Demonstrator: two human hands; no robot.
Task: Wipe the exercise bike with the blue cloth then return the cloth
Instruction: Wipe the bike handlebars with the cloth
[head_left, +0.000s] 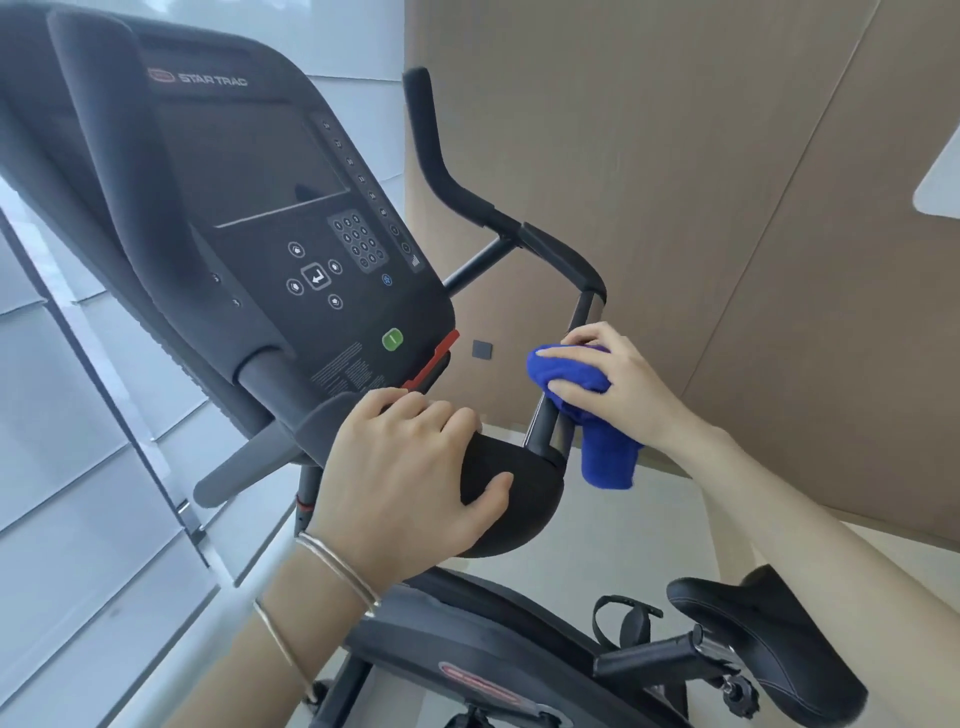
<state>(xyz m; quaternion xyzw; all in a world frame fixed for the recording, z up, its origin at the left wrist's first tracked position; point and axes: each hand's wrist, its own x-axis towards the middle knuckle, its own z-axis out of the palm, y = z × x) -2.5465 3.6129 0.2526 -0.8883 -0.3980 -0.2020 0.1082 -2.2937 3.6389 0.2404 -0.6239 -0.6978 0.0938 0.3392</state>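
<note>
Exercise bike (260, 171): you are mid-wipe, by judgement. Your left hand (410, 478) curls round the black housing (519, 499) below the console. Your right hand (608, 379) clamps the blue cloth (571, 371) round the right handlebar (540, 423). Cloth return remains; surfaces already wiped cannot be told.

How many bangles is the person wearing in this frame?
2: one bangle at the left wrist, another bangle nearer the elbow on that forearm. The right arm shows none.

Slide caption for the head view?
Right hand wraps blue cloth around the exercise bike's handlebar; left hand grips the black housing below the console.
</note>
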